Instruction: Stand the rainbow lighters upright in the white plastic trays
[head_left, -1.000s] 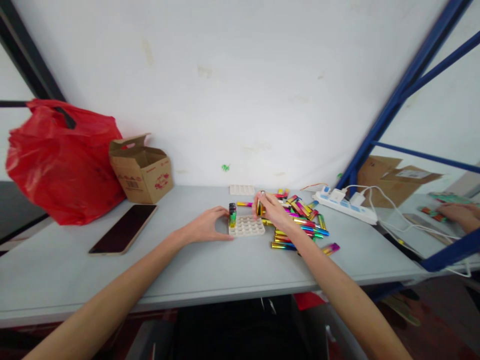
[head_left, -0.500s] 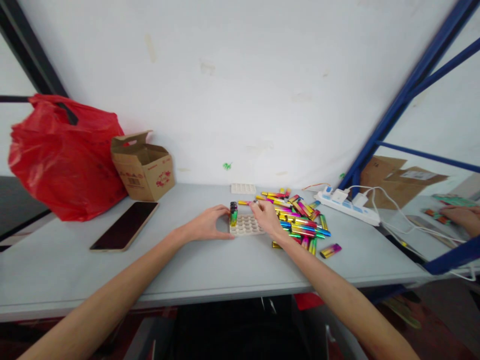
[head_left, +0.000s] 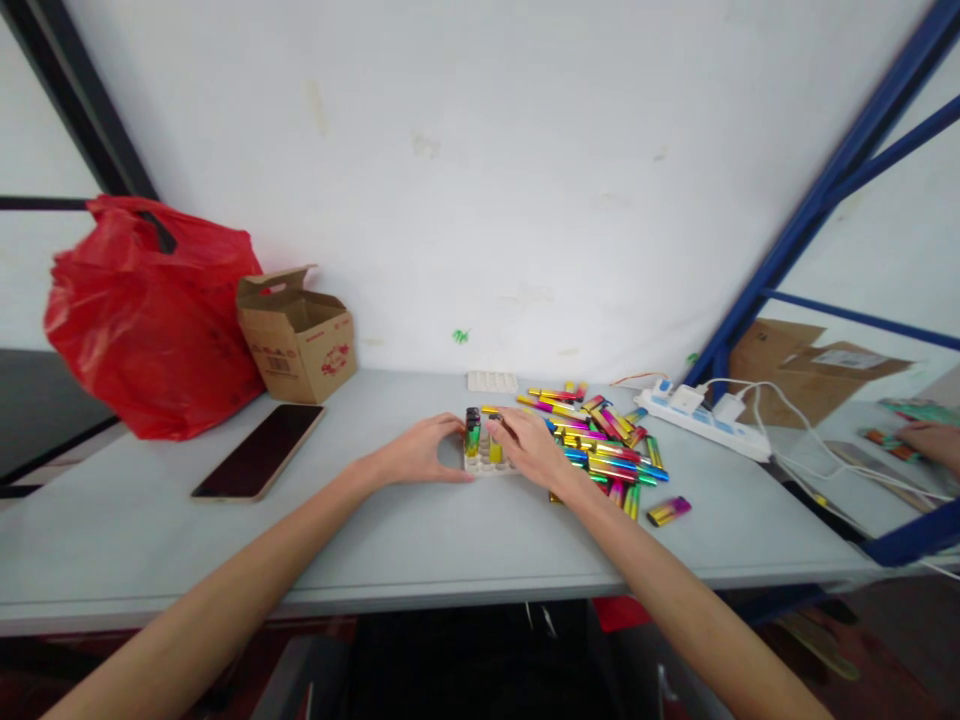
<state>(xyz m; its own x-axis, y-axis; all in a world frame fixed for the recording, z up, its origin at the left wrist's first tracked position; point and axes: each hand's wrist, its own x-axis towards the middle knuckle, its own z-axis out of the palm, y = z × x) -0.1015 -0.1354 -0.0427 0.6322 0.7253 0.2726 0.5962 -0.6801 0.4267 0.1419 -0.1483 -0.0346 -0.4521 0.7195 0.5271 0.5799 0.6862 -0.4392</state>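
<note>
A white tray (head_left: 484,467) with rows of round holes lies on the table. A few lighters (head_left: 472,432) with black tops and green-yellow bodies stand upright at its left end. My left hand (head_left: 421,450) curves around that end, thumb along the front edge and fingers at the back by the standing lighters, steadying the tray. Over the middle of the tray, my right hand (head_left: 531,445) pinches a yellow lighter (head_left: 496,452) upright. Whether its bottom is in a hole I cannot tell. My right hand hides the tray's right part. Beside it lies a pile of shiny coloured lighters (head_left: 607,463).
Behind stands another white tray (head_left: 492,382). To the left are a phone (head_left: 259,452), an open cardboard box (head_left: 300,345) and a red plastic bag (head_left: 154,320). A power strip (head_left: 705,422) with cables lies right. Another person's hand (head_left: 934,440) shows beyond the blue frame.
My right hand has brought a lighter from the near side of the pile leftward over the tray, now upright. The left hand stays at the tray. The view has shifted slightly.
</note>
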